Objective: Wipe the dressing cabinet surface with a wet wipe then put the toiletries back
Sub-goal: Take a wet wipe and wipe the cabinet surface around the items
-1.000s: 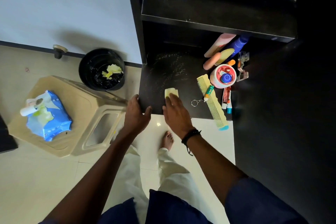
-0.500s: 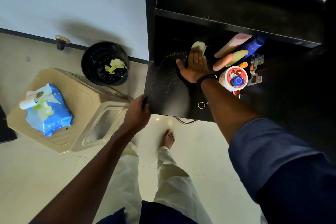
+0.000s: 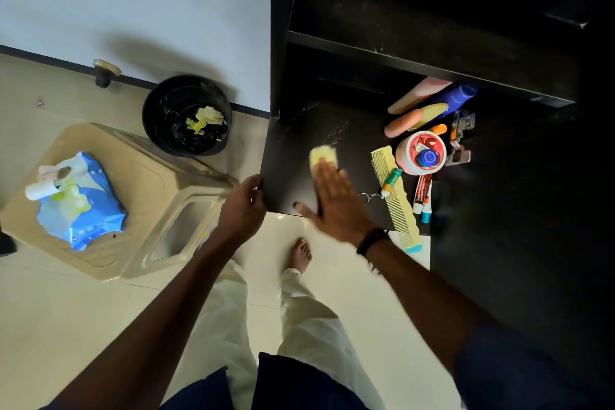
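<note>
My right hand (image 3: 334, 201) lies flat on the black dressing cabinet surface (image 3: 299, 143), its fingers pressing a pale yellow wet wipe (image 3: 322, 155) against it near the front edge. My left hand (image 3: 242, 206) grips the cabinet's front left corner. Toiletries are bunched at the right of the surface: a yellow comb (image 3: 394, 191), a round white tub with a red lid (image 3: 420, 152), bottles (image 3: 429, 103) lying at the back, small tubes (image 3: 423, 196) and a keyring (image 3: 368, 197).
A black bin (image 3: 186, 115) with a used wipe stands on the floor left of the cabinet. A beige plastic stool (image 3: 156, 196) carries a blue wet-wipe pack (image 3: 83, 200). A dark shelf (image 3: 432, 53) overhangs the surface. My bare foot (image 3: 301, 255) is below the cabinet edge.
My right hand has drawn the wipe from the back of the surface toward the front edge. My left hand stays on the corner.
</note>
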Action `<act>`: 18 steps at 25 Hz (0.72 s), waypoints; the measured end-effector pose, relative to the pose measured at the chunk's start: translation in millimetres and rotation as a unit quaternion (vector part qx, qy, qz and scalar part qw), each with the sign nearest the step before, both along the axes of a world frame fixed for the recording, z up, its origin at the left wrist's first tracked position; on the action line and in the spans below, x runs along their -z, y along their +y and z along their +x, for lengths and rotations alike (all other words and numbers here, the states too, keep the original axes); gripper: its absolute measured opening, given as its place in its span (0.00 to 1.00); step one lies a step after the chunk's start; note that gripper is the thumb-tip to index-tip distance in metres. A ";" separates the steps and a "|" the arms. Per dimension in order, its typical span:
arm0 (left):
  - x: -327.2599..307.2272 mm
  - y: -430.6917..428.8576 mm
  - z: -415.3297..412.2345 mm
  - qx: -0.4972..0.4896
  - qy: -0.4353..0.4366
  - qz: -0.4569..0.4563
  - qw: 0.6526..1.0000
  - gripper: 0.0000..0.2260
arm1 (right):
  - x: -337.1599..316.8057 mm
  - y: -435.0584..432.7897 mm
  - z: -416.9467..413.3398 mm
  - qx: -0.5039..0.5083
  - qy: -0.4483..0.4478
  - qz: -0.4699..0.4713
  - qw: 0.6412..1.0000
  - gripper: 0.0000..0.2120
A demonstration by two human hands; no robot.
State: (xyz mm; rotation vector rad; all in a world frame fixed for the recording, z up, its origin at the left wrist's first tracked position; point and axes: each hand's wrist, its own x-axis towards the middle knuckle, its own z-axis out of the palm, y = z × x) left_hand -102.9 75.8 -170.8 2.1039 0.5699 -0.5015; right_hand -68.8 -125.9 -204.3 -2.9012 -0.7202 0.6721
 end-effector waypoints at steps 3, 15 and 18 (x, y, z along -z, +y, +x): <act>1.3 -0.7 -1.4 0.009 -0.020 0.011 1.000 0.16 | -3.9 -25.5 88.2 0.118 0.019 -0.025 0.993 0.40; 2.2 -1.9 -6.0 0.002 -0.021 0.014 1.000 0.16 | 5.0 24.6 -61.1 -0.001 -0.017 0.039 0.999 0.35; 0.3 -1.4 -5.9 0.001 -0.036 0.003 0.999 0.18 | 7.0 -7.0 3.2 0.124 -0.060 -0.017 0.990 0.33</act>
